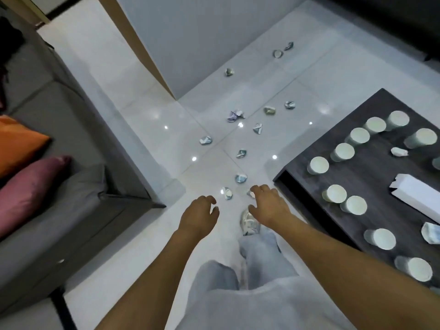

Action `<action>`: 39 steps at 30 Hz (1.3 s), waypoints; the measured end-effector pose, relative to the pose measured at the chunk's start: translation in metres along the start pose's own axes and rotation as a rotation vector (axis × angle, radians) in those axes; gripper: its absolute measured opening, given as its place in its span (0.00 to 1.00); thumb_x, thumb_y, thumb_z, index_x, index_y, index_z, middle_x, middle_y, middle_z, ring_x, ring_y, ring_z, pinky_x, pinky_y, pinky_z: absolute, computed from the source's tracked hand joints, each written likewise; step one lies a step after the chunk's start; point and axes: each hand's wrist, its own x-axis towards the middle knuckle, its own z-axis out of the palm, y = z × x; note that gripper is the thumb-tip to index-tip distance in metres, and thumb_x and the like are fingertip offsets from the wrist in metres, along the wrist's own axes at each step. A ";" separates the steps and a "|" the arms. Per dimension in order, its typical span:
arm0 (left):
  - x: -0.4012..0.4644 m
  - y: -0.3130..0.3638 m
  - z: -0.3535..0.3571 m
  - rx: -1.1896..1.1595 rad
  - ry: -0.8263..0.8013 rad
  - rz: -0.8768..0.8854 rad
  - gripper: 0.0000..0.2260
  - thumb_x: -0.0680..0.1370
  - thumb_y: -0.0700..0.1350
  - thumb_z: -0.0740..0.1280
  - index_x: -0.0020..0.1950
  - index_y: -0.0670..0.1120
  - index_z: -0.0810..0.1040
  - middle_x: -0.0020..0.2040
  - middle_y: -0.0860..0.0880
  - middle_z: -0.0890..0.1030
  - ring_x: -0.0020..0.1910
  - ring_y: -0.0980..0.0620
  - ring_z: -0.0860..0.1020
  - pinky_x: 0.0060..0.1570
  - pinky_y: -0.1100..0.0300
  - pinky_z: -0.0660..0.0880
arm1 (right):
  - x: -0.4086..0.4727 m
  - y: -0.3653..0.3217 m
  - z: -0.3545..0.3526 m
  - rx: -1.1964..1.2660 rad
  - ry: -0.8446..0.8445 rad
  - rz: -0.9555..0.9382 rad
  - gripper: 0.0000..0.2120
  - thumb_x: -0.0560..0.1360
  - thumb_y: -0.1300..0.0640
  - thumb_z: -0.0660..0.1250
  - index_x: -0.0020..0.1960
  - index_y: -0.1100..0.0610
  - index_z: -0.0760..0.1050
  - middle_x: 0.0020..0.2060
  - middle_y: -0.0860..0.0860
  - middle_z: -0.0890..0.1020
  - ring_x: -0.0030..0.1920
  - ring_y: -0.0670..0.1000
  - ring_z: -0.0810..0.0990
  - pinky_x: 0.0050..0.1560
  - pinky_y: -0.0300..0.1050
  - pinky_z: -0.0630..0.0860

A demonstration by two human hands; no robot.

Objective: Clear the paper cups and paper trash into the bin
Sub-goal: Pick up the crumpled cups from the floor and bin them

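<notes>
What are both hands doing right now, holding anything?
Left hand: open, fingers loosely curled, holding nothing.
Right hand: open, fingers spread above the floor, holding nothing.

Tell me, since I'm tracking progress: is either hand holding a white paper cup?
No: the left hand and right hand hang empty above the white tiled floor.

Home living room: grey sofa (59, 144) with orange cushion (16, 141) and pink cushion (31, 189), dark wood coffee table (371, 186), glossy white tile floor (147, 120).
</notes>
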 end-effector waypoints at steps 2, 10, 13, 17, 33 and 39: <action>0.029 0.003 -0.007 0.007 -0.020 -0.010 0.15 0.81 0.49 0.57 0.65 0.47 0.72 0.62 0.48 0.75 0.61 0.49 0.73 0.58 0.55 0.72 | 0.026 0.005 -0.009 0.004 -0.017 0.023 0.23 0.77 0.51 0.61 0.70 0.54 0.64 0.64 0.55 0.70 0.61 0.58 0.69 0.53 0.49 0.70; 0.122 -0.004 -0.002 0.060 -0.161 -0.026 0.14 0.80 0.47 0.58 0.64 0.46 0.74 0.60 0.47 0.76 0.57 0.47 0.76 0.57 0.55 0.73 | 0.100 0.019 -0.013 0.103 -0.061 0.142 0.23 0.76 0.53 0.61 0.70 0.55 0.63 0.65 0.56 0.69 0.62 0.59 0.69 0.56 0.50 0.70; 0.149 -0.013 0.005 0.082 -0.210 -0.001 0.13 0.80 0.47 0.59 0.62 0.46 0.75 0.59 0.47 0.77 0.55 0.47 0.77 0.57 0.55 0.73 | 0.117 0.018 -0.002 0.149 -0.046 0.199 0.23 0.76 0.53 0.62 0.69 0.56 0.64 0.64 0.56 0.70 0.60 0.59 0.70 0.55 0.50 0.70; 0.189 -0.037 0.011 0.108 -0.270 0.047 0.13 0.80 0.47 0.58 0.63 0.46 0.74 0.59 0.47 0.77 0.57 0.48 0.76 0.57 0.55 0.73 | 0.144 0.009 0.023 0.229 -0.061 0.292 0.24 0.77 0.52 0.61 0.72 0.54 0.62 0.67 0.55 0.68 0.62 0.58 0.69 0.59 0.51 0.71; 0.373 -0.211 0.095 0.257 -0.350 0.258 0.13 0.80 0.46 0.60 0.63 0.46 0.74 0.62 0.47 0.76 0.60 0.49 0.74 0.58 0.58 0.69 | 0.318 -0.025 0.239 0.367 0.001 0.425 0.26 0.77 0.51 0.63 0.73 0.54 0.60 0.69 0.55 0.66 0.64 0.59 0.68 0.59 0.52 0.71; 0.446 -0.254 0.193 0.227 -0.309 0.267 0.13 0.80 0.46 0.60 0.63 0.46 0.74 0.60 0.47 0.76 0.58 0.50 0.74 0.53 0.59 0.68 | 0.395 0.009 0.336 0.301 0.006 0.364 0.28 0.76 0.52 0.63 0.73 0.53 0.58 0.69 0.55 0.65 0.64 0.59 0.67 0.56 0.51 0.71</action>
